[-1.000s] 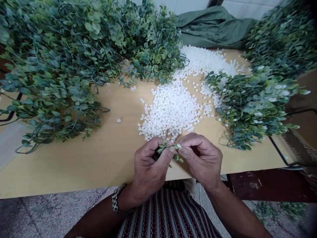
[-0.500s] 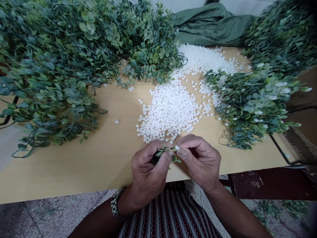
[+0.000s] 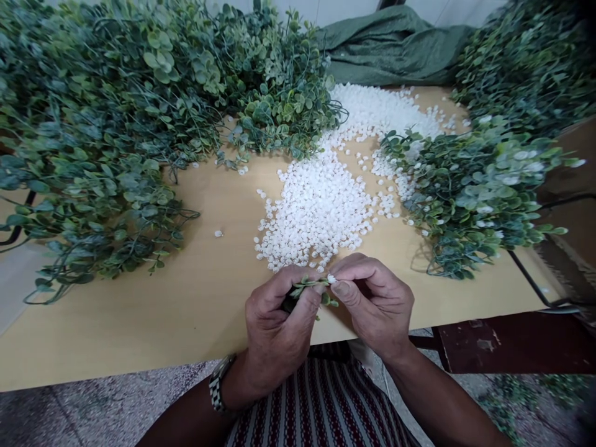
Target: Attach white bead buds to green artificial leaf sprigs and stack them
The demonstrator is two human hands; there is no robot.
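My left hand is closed around a green artificial leaf sprig, its thumb and forefinger pinching a stem. Some of the sprig's leaves poke out below the fingers; the rest is hidden in the palm. At the stem's right end sits a small white flower bud, pinched between the thumb and forefinger of my right hand. The two hands' fingertips nearly meet there, over the table's near edge. Just beyond them spreads a pile of small white buds.
Artificial greenery is heaped along the left and back of the table. A bunch with white buds lies at the right, with more greenery behind it. A green cloth sack lies at the back. Below right is a dark red stool.
The view has shifted slightly. Both hands keep nearly the same pose, and the white bud shows a little more clearly at the stem's end.
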